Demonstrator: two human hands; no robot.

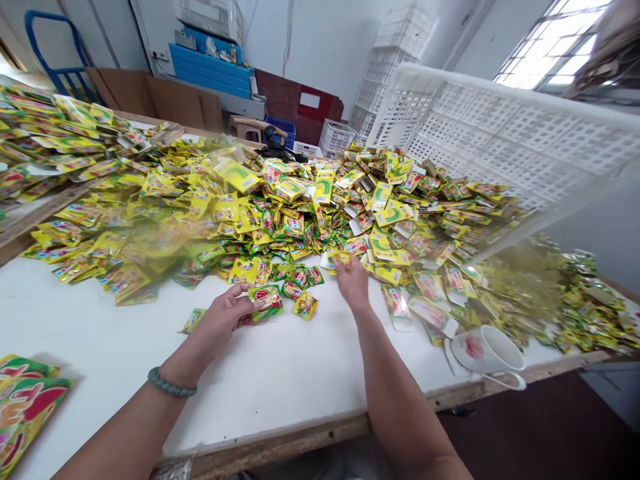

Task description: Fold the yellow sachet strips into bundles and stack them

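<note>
My left hand is closed on a small green candy packet with a red fruit print, just above the white tabletop. My right hand has its fingers closed on a small yellow box with a white flap, at the front of the heap. Between the hands lie a few loose packets, one of them a yellow packet. Another green packet lies beside my left wrist, partly hidden. Yellow printed boxes are piled beyond my right hand.
A white plastic crate stands tilted behind the boxes. A mug with a flower print is near the front edge at right. Larger printed bags lie at left. Yellow packets spread across the left side, by a wooden strip.
</note>
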